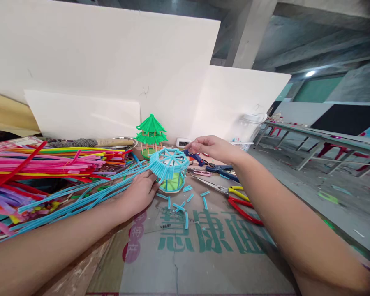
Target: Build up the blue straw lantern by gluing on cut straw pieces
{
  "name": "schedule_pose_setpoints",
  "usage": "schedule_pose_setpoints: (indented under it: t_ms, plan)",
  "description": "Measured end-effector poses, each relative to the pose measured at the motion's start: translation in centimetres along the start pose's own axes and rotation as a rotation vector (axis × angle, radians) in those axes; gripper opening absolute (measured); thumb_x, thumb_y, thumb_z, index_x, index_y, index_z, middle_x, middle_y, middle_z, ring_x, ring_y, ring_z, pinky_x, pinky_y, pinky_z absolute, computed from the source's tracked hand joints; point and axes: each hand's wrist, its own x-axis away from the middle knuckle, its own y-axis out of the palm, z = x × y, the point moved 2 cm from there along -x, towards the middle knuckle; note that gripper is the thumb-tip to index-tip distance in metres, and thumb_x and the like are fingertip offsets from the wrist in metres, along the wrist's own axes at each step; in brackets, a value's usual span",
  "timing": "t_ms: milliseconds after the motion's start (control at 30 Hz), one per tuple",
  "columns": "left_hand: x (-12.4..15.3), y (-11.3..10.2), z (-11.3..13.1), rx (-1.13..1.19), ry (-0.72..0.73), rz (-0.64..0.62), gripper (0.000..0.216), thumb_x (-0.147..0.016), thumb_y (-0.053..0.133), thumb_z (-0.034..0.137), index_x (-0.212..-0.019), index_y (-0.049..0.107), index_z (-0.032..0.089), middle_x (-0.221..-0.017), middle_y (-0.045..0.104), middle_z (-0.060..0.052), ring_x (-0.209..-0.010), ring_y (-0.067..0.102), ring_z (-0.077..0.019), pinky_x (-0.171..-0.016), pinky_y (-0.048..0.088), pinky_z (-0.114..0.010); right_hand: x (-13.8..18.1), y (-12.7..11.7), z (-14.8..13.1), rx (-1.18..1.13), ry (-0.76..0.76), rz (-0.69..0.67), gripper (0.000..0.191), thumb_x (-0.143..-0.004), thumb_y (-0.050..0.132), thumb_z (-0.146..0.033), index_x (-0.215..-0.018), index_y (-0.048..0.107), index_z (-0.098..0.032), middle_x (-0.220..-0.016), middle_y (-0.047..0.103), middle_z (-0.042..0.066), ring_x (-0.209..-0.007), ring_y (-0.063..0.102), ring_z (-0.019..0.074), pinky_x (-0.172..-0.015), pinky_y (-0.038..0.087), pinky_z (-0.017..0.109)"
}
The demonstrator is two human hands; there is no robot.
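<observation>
A small blue straw pavilion (169, 168) with a green base stands on the cardboard sheet (203, 255). My left hand (140, 193) rests against its left side, fingers curled on the roof edge. Just right of the roof my right hand (211, 149) hovers, with the fingertips pinched together; what they hold is too small to make out. Several short blue straw pieces (185, 203) lie in front of the model. A finished green straw pavilion (150, 133) stands behind it.
A big pile of coloured straws (43, 168) fills the left. Scissors with yellow handles (225, 190), red pliers (243, 207) and a blue glue gun (217, 166) lie to the right. White boards (111, 70) stand behind. Metal benches (320, 144) stand at the far right.
</observation>
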Motion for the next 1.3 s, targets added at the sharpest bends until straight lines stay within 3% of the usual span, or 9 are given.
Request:
schedule_pose_setpoints:
  t_ms: [67, 167, 267, 400, 567, 867, 1067, 1200, 1300]
  plan:
    - [0.0, -0.1, 0.1, -0.010, -0.004, -0.009, 0.024, -0.098, 0.041, 0.029, -0.089, 0.060, 0.016, -0.100, 0.063, -0.013, -0.095, 0.059, -0.0276, -0.086, 0.047, -0.042, 0.0, -0.1, -0.1, -0.244, -0.057, 0.045, 0.039, -0.083, 0.064, -0.057, -0.077, 0.060, -0.019, -0.107, 0.073, 0.009, -0.099, 0.067, 0.0199, -0.082, 0.049, 0.030]
    - [0.0, -0.1, 0.1, -0.025, -0.008, -0.014, 0.025, -0.098, 0.041, 0.029, -0.089, 0.060, 0.016, -0.099, 0.063, -0.012, -0.095, 0.059, -0.0273, -0.085, 0.046, -0.041, 0.0, 0.0, -0.2, -0.452, -0.091, 0.023, 0.041, -0.083, 0.063, -0.060, -0.077, 0.052, -0.021, -0.088, 0.076, 0.008, -0.088, 0.070, 0.0191, -0.079, 0.051, 0.031]
    - [0.0, 0.0, 0.0, -0.038, -0.023, -0.016, 0.026, -0.098, 0.041, 0.029, -0.083, 0.059, 0.017, -0.094, 0.062, -0.011, -0.092, 0.059, -0.0266, -0.082, 0.047, -0.040, -0.1, 0.1, -0.4, -0.279, -0.080, 0.049, 0.037, -0.089, 0.060, -0.054, -0.075, 0.052, -0.020, -0.062, 0.066, 0.001, -0.061, 0.065, 0.0138, -0.060, 0.048, 0.024]
    - [0.0, 0.1, 0.0, -0.019, -0.008, -0.004, 0.025, -0.098, 0.042, 0.029, -0.085, 0.060, 0.016, -0.094, 0.062, -0.011, -0.092, 0.058, -0.0267, -0.082, 0.047, -0.040, -0.7, 0.5, -0.3, -0.007, 0.051, 0.237, 0.014, -0.087, 0.062, -0.028, -0.078, 0.058, -0.018, -0.058, 0.058, -0.003, -0.046, 0.052, 0.0091, -0.045, 0.038, 0.021]
    - [0.1, 0.0, 0.0, 0.009, 0.033, 0.022, 0.027, -0.098, 0.040, 0.028, -0.091, 0.062, 0.016, -0.100, 0.063, -0.013, -0.095, 0.058, -0.0276, -0.083, 0.047, -0.042, -1.4, 1.8, 0.5, 0.231, 0.054, 0.318, 0.016, -0.084, 0.060, -0.031, -0.077, 0.065, -0.017, -0.062, 0.063, -0.002, -0.049, 0.051, 0.0097, -0.048, 0.037, 0.022]
    - [0.6, -0.2, 0.4, -0.032, 0.049, 0.110, 0.021, -0.095, 0.044, 0.024, -0.085, 0.061, 0.018, -0.099, 0.063, -0.012, -0.098, 0.057, -0.0290, -0.086, 0.047, -0.044, -0.1, 1.4, -1.8, 0.393, 0.037, 0.110, 0.037, -0.093, 0.048, -0.041, -0.074, 0.069, -0.016, -0.063, 0.067, 0.001, -0.053, 0.055, 0.0111, -0.053, 0.037, 0.024]
    - [0.5, -0.5, 0.3, 0.023, 0.129, 0.129, 0.021, -0.095, 0.044, 0.021, -0.105, 0.062, 0.020, -0.117, 0.061, -0.012, -0.110, 0.055, -0.0271, -0.096, 0.045, -0.046, 0.3, 1.7, -2.5, 0.476, -0.036, 0.124, 0.024, -0.084, 0.065, -0.040, -0.088, 0.072, -0.017, -0.073, 0.070, 0.002, -0.064, 0.058, 0.0132, -0.057, 0.036, 0.024]
    - [0.5, -0.2, 0.1, -0.012, 0.144, 0.139, 0.025, -0.094, 0.045, 0.022, -0.112, 0.062, 0.019, -0.119, 0.060, -0.013, -0.115, 0.053, -0.0290, -0.099, 0.044, -0.049, 0.6, 2.1, -3.3, 0.689, -0.057, 0.212, 0.014, -0.085, 0.060, -0.027, -0.082, 0.072, -0.019, -0.070, 0.068, 0.002, -0.062, 0.055, 0.0136, -0.057, 0.032, 0.026]
    - [0.5, -0.3, 0.1, 0.007, 0.116, 0.131, 0.021, -0.094, 0.045, 0.022, -0.104, 0.064, 0.019, -0.115, 0.062, -0.012, -0.111, 0.055, -0.0287, -0.097, 0.045, -0.048, 0.6, 2.4, -3.6, 0.731, -0.067, 0.277, 0.017, -0.087, 0.056, -0.025, -0.080, 0.070, -0.020, -0.065, 0.065, 0.001, -0.060, 0.053, 0.0145, -0.057, 0.031, 0.028]
